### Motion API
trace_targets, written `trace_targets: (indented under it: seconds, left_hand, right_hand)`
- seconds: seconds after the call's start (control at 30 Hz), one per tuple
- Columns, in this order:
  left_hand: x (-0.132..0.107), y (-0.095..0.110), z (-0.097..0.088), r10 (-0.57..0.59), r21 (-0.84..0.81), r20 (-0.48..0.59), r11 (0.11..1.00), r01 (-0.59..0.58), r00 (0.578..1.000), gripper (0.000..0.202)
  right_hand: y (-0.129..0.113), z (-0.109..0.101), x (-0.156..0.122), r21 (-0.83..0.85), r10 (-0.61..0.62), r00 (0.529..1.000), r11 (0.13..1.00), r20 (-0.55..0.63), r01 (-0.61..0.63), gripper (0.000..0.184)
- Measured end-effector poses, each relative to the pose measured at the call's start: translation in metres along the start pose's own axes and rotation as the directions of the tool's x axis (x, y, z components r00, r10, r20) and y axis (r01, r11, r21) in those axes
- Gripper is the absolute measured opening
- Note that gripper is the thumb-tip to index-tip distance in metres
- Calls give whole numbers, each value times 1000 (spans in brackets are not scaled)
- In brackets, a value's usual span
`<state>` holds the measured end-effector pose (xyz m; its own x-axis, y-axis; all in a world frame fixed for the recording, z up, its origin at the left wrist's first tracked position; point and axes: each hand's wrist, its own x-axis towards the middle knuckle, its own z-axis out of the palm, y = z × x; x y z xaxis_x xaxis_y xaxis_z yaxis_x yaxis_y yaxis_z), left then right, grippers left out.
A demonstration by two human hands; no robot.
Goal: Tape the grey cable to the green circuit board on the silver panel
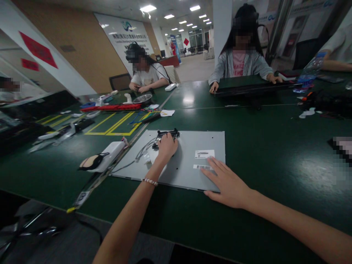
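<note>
A flat grey metal panel lies face down on the dark green table in front of me. My left hand rests on the panel's upper left part, fingers curled onto a small black connector piece where grey cables run off to the left. A bead bracelet circles that wrist. My right hand lies flat with fingers spread on the panel's lower right corner, just below two white barcode labels.
A white device with a black pad sits left of the panel. Yellow tape lines, red strips, a metal bowl and tools lie further back. Two people sit across the table; one has hands on a long black panel.
</note>
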<state>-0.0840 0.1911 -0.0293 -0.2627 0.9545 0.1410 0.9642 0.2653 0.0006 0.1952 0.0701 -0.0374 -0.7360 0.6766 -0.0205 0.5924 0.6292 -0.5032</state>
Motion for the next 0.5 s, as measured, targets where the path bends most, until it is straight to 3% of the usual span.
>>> trace_targets:
  seconds: [0.13,0.37,0.5]
  left_hand:
    - [14,-3,4,-45,-20,-27,999,44,999,42]
    - [9,-8,4,-7,19,6,1000,7,1000,51]
    - [4,-12,-6,26,16,41,1000,-27,999,55]
  right_hand:
    - [-1,-1,0,3,-1,1000,1000,1,1,80]
    - [0,1,0,24,7,1000,1000,1,-7,81]
    - [0,1,0,18,8,1000,1000,4,-8,80]
